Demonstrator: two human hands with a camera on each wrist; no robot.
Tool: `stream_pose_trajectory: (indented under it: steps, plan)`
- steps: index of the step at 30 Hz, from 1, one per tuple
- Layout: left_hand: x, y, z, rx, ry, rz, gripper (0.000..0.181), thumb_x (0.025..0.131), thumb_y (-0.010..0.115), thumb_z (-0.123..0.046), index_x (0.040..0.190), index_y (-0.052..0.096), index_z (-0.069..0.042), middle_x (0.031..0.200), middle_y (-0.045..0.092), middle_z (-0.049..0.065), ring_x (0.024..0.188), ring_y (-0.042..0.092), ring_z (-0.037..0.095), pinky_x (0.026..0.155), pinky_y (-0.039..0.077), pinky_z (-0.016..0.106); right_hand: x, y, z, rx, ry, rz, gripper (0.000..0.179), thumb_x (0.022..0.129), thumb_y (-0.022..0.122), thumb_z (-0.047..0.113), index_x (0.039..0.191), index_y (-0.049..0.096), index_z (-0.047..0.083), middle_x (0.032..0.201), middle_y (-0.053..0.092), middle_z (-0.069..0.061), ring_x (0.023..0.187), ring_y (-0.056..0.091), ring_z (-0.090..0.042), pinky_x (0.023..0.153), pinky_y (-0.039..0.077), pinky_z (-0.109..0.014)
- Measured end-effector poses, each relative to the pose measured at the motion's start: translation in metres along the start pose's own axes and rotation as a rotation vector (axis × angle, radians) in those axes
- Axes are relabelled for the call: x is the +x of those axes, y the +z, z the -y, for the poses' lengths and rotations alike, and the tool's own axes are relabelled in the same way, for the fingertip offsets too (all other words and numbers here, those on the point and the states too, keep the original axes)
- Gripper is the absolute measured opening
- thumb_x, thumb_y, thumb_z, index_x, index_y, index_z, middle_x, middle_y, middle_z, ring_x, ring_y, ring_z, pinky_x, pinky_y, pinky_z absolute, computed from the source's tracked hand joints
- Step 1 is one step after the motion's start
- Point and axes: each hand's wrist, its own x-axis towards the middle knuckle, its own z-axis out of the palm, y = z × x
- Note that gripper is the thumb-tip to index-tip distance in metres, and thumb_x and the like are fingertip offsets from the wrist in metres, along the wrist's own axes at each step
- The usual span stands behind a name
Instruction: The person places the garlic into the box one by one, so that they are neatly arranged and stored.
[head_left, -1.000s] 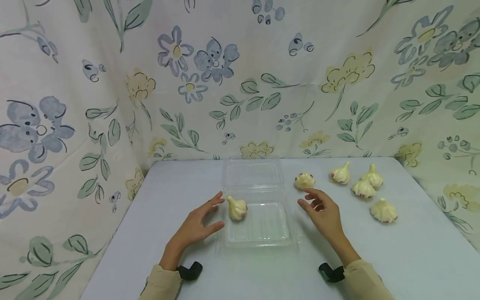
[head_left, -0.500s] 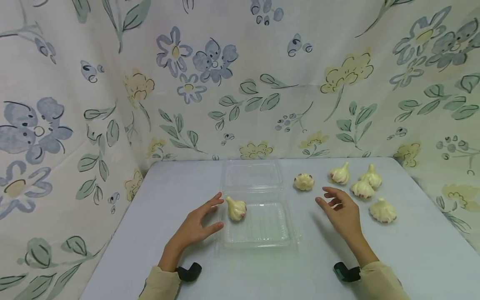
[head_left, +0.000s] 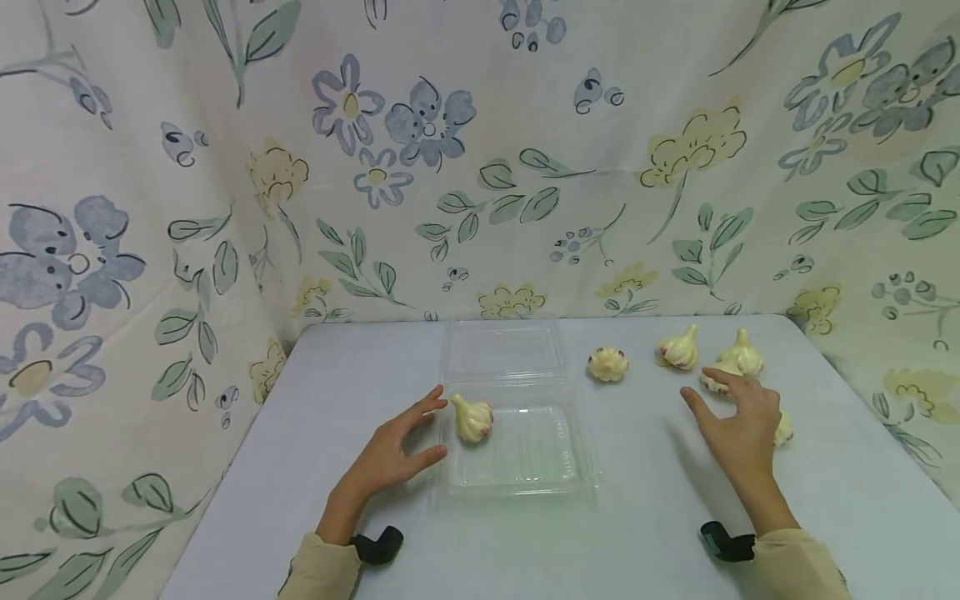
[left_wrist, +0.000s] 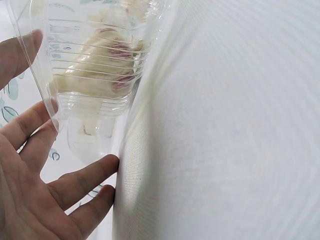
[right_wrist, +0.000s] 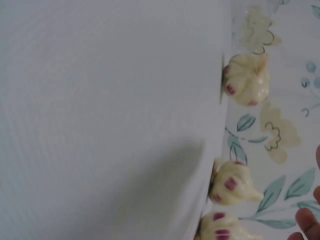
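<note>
A clear plastic clamshell box [head_left: 517, 450] lies unfolded mid-table, its lid tipped back. One garlic bulb [head_left: 472, 419] sits in the box's left part; through the ribbed wall the left wrist view shows the same garlic bulb [left_wrist: 102, 65]. My left hand [head_left: 390, 450] rests at the box's left edge, fingers spread and touching its rim. Over at the right, my right hand [head_left: 742, 421] hovers holding nothing, thumb and fingers apart, partly covering a garlic bulb [head_left: 783, 429] and the front of a cluster. Only some fingertips [right_wrist: 307, 222] show in the right wrist view.
A garlic bulb [head_left: 607, 364] stands right of the lid. Farther right are another garlic bulb [head_left: 678, 348] and a pair, the rear garlic bulb [head_left: 744, 352] partly behind the front one. A floral curtain [head_left: 480, 167] hangs behind the white table [head_left: 637, 533].
My right hand has moved rightward, from near the bulb beside the lid to the cluster at the right. My left hand, the box and the bulbs have stayed put.
</note>
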Motion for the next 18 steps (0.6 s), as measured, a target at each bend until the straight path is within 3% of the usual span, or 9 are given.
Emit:
stream_pose_trajectory:
  steps: [4, 6, 13, 18]
  plan:
    - [0.0, 0.0, 0.0, 0.0, 0.004, 0.002, 0.068, 0.093, 0.073, -0.042, 0.153, 0.047, -0.026, 0.167, 0.031, -0.013, 0.134, 0.06, 0.028, 0.115, 0.038, 0.062, 0.004, -0.01, -0.006, -0.081, 0.042, -0.016, 0.046, 0.075, 0.087, 0.008, 0.117, 0.072, -0.002, 0.122, 0.067, -0.031, 0.107, 0.045, -0.045, 0.085, 0.023, -0.05]
    - [0.0, 0.0, 0.0, 0.001, 0.005, 0.001, 0.068, 0.093, 0.073, -0.042, 0.153, 0.047, -0.026, 0.167, 0.031, -0.013, 0.134, 0.06, 0.028, 0.115, 0.038, 0.062, 0.007, -0.016, -0.009, -0.12, 0.098, 0.001, 0.049, 0.078, 0.086, 0.014, 0.122, 0.07, 0.0, 0.128, 0.063, -0.033, 0.114, 0.042, -0.053, 0.087, 0.022, -0.059]
    - [0.0, 0.0, -0.001, 0.0, 0.005, -0.002, 0.067, 0.093, 0.073, -0.041, 0.153, 0.047, -0.025, 0.167, 0.032, -0.012, 0.134, 0.06, 0.028, 0.115, 0.038, 0.062, 0.013, -0.035, -0.025, -0.216, 0.342, 0.178, 0.075, 0.087, 0.079, 0.038, 0.147, 0.051, 0.005, 0.152, 0.041, -0.035, 0.131, 0.029, -0.057, 0.09, 0.021, -0.067]
    - [0.0, 0.0, 0.0, -0.001, 0.004, 0.0, 0.067, 0.093, 0.073, -0.041, 0.153, 0.047, -0.025, 0.167, 0.032, -0.012, 0.134, 0.06, 0.028, 0.115, 0.038, 0.063, 0.011, -0.044, -0.039, -0.23, 0.414, 0.262, 0.087, 0.088, 0.075, 0.047, 0.155, 0.039, 0.004, 0.153, 0.032, -0.04, 0.132, 0.025, -0.06, 0.092, 0.019, -0.071]
